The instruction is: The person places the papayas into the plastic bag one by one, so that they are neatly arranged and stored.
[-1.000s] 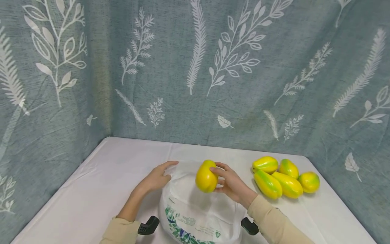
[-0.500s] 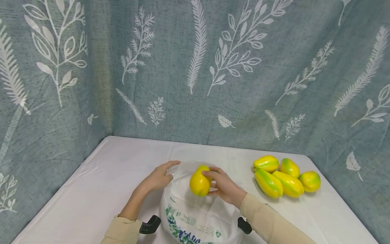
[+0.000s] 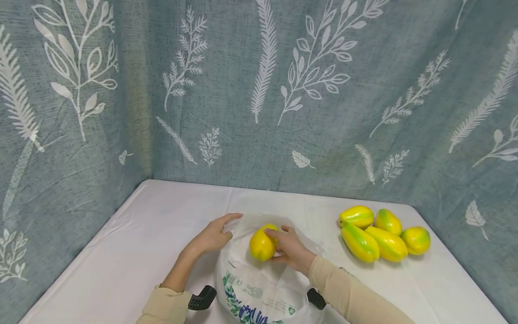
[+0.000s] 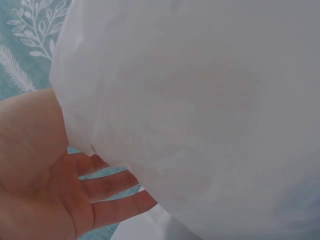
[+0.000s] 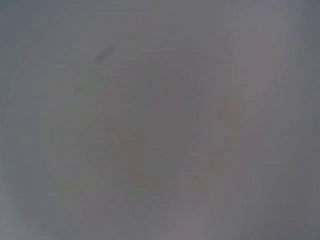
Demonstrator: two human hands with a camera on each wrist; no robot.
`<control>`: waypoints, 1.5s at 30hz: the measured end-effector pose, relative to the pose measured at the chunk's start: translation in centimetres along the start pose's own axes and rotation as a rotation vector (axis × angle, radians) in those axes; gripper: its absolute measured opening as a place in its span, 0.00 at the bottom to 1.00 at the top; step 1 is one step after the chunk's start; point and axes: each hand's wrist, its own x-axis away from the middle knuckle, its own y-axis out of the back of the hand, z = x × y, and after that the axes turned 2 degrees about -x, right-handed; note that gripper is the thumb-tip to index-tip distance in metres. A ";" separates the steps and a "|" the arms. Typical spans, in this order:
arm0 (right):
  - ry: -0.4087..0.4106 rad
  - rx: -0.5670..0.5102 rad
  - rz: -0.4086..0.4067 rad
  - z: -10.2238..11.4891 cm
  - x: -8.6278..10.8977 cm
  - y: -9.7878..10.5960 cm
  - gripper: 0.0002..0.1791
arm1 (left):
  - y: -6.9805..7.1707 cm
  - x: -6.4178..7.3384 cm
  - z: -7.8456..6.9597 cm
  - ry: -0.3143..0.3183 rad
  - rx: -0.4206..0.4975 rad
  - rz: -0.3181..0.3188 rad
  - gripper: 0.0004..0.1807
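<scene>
My right hand (image 3: 294, 248) grips a yellow papaya (image 3: 261, 245) by its right side, thumb on top and fingers around it. It holds the fruit at the mouth of a white plastic bag (image 3: 259, 281), printed with green leaves and blue lettering. My left hand (image 3: 213, 236) is at the bag's far left rim, thumb and index finger spread apart against the film. In the left wrist view, straight fingers (image 4: 117, 207) of that hand reach behind the bag, which hides their tips. The right wrist view holds only a grey blur.
Several yellow-green papayas (image 3: 390, 245) lie in a cluster to the right of the bag on a white-covered table (image 3: 141, 229). A blue-grey curtain (image 3: 243, 99) with white leaf prints hangs behind and at both sides. Black wrist devices (image 3: 202, 298) show beside both sleeves.
My right hand has moved left and slightly down with the papaya, lower into the bag's mouth. The left hand has stayed at the rim, and the view has shifted slightly.
</scene>
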 end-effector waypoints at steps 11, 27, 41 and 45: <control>-0.010 -0.127 0.047 0.4 0.3 -0.6 0.44 | 0.0 -0.1 0.1 -0.008 -0.015 0.007 0.30; -0.058 -0.189 0.133 0.1 0.4 -0.8 0.36 | 0.1 0.2 0.0 0.008 -0.009 0.007 0.29; -0.056 -0.158 0.134 -0.1 0.2 -0.5 0.37 | 0.3 0.1 -0.1 0.001 -0.002 0.002 0.29; -0.049 -0.126 0.130 0.1 0.3 -0.2 0.38 | 0.3 0.1 -0.1 0.005 0.005 -0.003 0.29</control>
